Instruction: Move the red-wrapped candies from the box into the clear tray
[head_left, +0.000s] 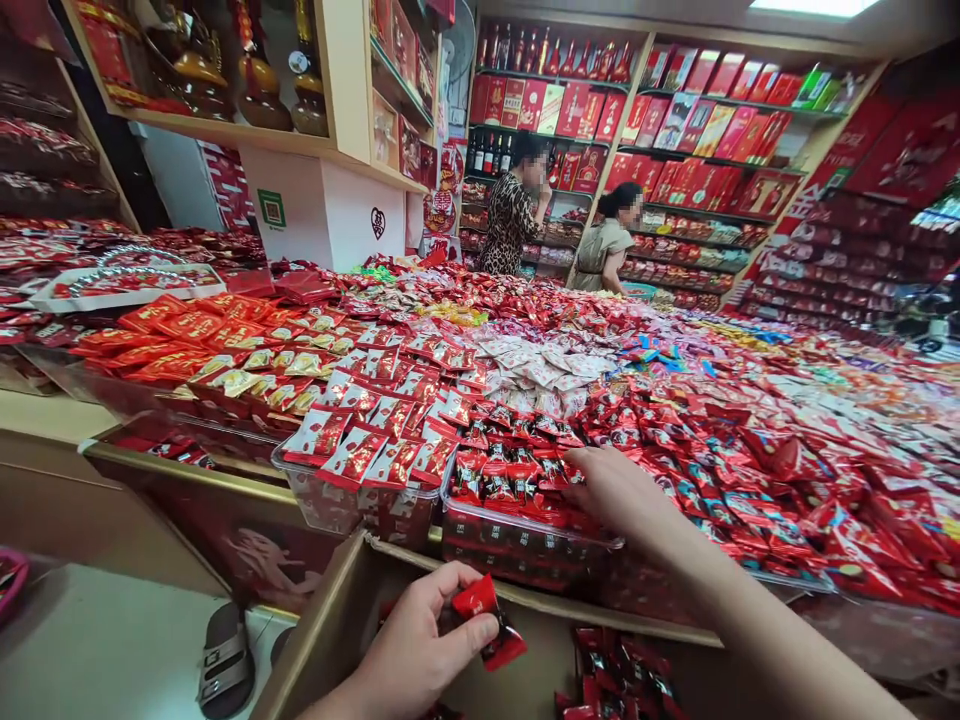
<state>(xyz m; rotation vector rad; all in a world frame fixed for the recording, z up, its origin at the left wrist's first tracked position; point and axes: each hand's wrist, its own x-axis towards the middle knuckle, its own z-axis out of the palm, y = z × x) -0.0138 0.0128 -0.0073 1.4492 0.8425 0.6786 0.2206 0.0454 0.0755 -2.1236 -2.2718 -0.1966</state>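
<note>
1. In the head view, the left hand (431,635) is above an open cardboard carton (319,640), its thumb and fingers closed around a red-and-black packet (476,598). Pale marks show on the wrapper, too small to read.
2. The right hand (607,490) reaches to the right side of a clear bin (480,540), its fingers bent down at the red-and-black sweets (517,480) heaped there. The fingertips are hidden, so I cannot tell whether they grip one.
3. The sweets carry bold white Chinese-style characters; those showing through the front of the bin repeat in a row, but I cannot read them surely.
4. Inside the carton, more packets of the same colours (619,670) lie at the bottom, right of the left hand.
5. Just left of the bin, red-and-white packets (375,440) fill another clear container; their print is too fine to read.
6. On the white pillar behind, a green sign (272,208) bears a QR code, and a heart-shaped mark (377,223) frames what looks like a double-happiness character.
7. Along the back wall, bottles (551,50) stand above red boxes (577,105) with vertical lettering; no brand is legible.
</note>
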